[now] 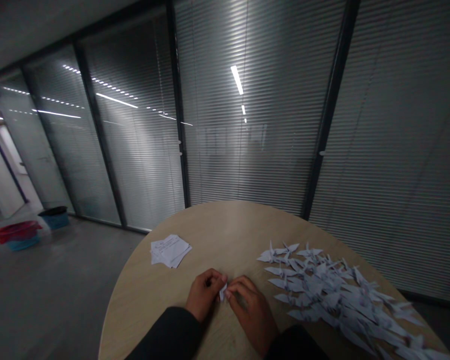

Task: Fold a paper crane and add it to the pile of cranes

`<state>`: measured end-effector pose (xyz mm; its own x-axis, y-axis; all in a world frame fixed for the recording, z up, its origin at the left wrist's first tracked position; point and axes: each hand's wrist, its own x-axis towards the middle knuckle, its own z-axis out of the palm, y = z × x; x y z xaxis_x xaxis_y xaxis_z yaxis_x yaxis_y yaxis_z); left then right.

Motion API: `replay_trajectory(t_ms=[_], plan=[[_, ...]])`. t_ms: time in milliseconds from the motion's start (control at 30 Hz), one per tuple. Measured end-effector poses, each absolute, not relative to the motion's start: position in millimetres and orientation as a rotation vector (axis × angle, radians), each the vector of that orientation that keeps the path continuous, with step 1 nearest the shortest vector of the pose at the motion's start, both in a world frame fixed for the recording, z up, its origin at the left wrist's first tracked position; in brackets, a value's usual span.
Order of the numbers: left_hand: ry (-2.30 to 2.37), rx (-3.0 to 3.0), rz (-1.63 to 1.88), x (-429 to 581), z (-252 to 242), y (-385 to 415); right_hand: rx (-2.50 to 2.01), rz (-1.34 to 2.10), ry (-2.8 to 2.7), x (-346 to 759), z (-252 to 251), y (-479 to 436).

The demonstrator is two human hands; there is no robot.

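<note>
Left hand and right hand both grip a small folded white paper between the fingertips, over the round wooden table — folded paper cranes heaped to the right, a stack of paper sheets farther ahead on the left.

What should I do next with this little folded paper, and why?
Probably press its crease firmly. The small folded paper is pinched between your left hand and right hand, and it looks too small and unfinished to match the paper cranes piled beside you.
</note>
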<state>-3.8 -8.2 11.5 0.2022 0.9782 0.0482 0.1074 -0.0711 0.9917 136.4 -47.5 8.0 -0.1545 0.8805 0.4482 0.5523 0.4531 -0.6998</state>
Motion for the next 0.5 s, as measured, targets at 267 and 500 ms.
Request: replay_trajectory(t_ms=[267, 500], plan=[[1.121, 1.341, 1.048, -2.4, 14.1, -9.4, -1.21, 0.483, -1.851, 136.9, 5.9, -46.9], [1.131, 1.344, 1.023, -0.9, 16.3, -9.4, -1.208, 0.461, -1.896, 138.5, 6.4, -47.2]])
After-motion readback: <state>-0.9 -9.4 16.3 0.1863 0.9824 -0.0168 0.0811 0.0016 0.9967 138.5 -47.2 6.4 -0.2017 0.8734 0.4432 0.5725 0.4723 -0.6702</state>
